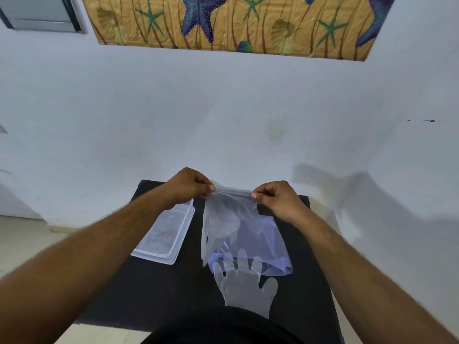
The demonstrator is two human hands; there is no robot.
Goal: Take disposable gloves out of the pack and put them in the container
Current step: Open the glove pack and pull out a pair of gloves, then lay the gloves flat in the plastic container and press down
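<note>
While both hands pinch its cuff above the black table (154, 289), left hand (185, 186) and right hand (278, 199) closed on the clear glove (223, 219), it hangs before the pack (273, 247); the container (165, 234) sits left, another glove (246, 289) nearer.

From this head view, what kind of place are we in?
Probably a room in a home, not a lab or shop, though little of it shows. Cues: a small black table pushed against a plain white wall, a decorative starfish-and-shell panel on that wall, and a household plastic container on the table.
</note>
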